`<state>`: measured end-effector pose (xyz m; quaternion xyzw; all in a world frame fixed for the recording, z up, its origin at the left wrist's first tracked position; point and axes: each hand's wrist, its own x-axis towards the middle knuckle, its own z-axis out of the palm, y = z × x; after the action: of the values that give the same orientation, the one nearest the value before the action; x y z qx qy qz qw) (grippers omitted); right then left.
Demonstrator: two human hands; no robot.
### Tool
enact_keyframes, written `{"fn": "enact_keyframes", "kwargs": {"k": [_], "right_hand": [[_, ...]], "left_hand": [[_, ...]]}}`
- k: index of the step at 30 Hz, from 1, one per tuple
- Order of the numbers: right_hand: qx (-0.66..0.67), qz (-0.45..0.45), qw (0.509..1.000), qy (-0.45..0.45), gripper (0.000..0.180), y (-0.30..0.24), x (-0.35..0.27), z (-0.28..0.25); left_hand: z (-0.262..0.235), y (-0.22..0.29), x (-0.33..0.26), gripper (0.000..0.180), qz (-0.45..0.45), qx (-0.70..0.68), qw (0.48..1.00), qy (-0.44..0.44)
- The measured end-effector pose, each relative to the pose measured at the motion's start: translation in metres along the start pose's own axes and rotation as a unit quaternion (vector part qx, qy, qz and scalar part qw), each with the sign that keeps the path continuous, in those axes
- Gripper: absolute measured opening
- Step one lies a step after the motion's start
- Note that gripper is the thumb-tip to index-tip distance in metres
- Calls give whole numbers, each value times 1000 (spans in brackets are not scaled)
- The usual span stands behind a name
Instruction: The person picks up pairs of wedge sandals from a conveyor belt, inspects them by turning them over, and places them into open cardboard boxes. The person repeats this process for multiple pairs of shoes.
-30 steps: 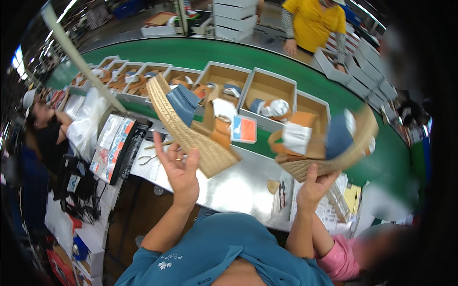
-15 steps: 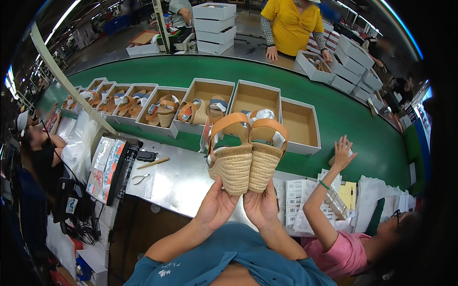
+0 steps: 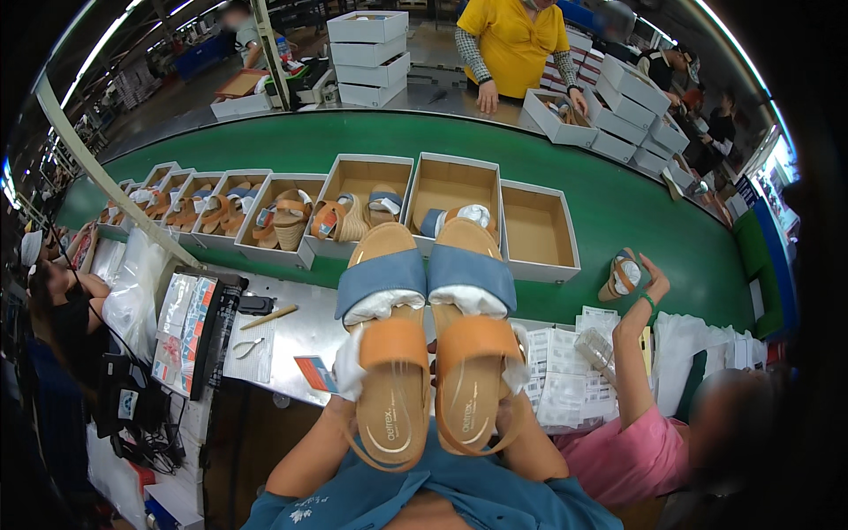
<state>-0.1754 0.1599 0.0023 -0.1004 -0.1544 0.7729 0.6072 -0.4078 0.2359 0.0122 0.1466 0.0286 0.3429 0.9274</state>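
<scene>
A pair of wedge sandals is held up in front of me, insoles facing me and toes pointing away. The left sandal [image 3: 382, 276] and the right sandal [image 3: 473, 281] sit side by side, each with a blue toe strap, a tan ankle strap and white paper stuffing. My left hand [image 3: 339, 413] grips the left sandal from below, its fingers mostly hidden behind it. Under the right sandal is my right hand [image 3: 519, 417], its fingers likewise hidden. A small blue and orange card tag [image 3: 315, 374] hangs beside the left sandal.
Open shoe boxes [image 3: 541, 231] stand in a row on the green belt [image 3: 291, 132], several with sandals inside. A co-worker's hand [image 3: 654, 278] is beside another sandal [image 3: 624, 275] at right. Pliers [image 3: 248, 347] and label sheets [image 3: 565, 375] lie on the metal table [image 3: 305, 340].
The sandals have tipped from showing their woven wedge heels to showing their insoles and straps. The co-worker's hand at right has moved off the sandal on the belt. The view has shifted slightly.
</scene>
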Motion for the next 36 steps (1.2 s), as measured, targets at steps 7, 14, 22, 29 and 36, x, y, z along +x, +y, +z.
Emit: {"fn": "enact_keyframes", "kwargs": {"k": [7,14,22,29,36], "right_hand": [[-190,83,974,96,67,3,5,12],[-258,106,934,222,48,21,9,-54],[-515,114,772,355,53,45,7,-132],[-479,73,874,24,86,14,8,32],[-410,17,910,54,70,13,9,53]], "left_hand": [[-19,9,-23,65,-84,-16,992,88],[4,-5,-15,48,0,-253,967,-8],[4,-4,-22,40,-8,-332,942,-54],[-21,8,-4,67,35,-52,994,-90],[3,-14,28,46,130,245,943,184]]}}
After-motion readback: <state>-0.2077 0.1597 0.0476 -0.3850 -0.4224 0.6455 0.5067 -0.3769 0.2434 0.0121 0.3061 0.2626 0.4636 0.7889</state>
